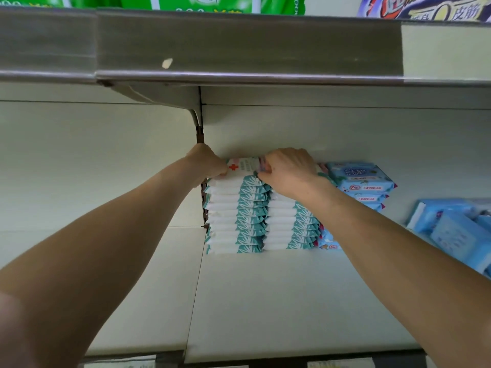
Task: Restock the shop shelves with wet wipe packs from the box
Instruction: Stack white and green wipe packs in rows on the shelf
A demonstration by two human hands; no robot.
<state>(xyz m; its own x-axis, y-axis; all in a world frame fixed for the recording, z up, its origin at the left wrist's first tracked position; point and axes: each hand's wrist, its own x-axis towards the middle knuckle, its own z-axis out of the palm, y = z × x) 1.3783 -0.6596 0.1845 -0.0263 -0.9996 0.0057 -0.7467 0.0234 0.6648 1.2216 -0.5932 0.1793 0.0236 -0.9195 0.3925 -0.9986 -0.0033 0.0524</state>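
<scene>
Two stacks of white-and-teal wet wipe packs (240, 216) stand side by side at the back of the cream shelf (279, 301). On top of the left stack lies a white pack with a red cross (243, 166). My left hand (206, 162) grips this top pack at its left end. My right hand (288, 168) grips its right end, fingers curled over the edge, and covers the top of the right stack. The box is out of view.
Blue wipe packs (358, 179) are piled right of the stacks, with more blue packs (457, 232) at the far right. A grey upper shelf edge (239, 75) runs overhead, with green bags (202, 2) on it. A bracket (196, 118) sits above my left hand.
</scene>
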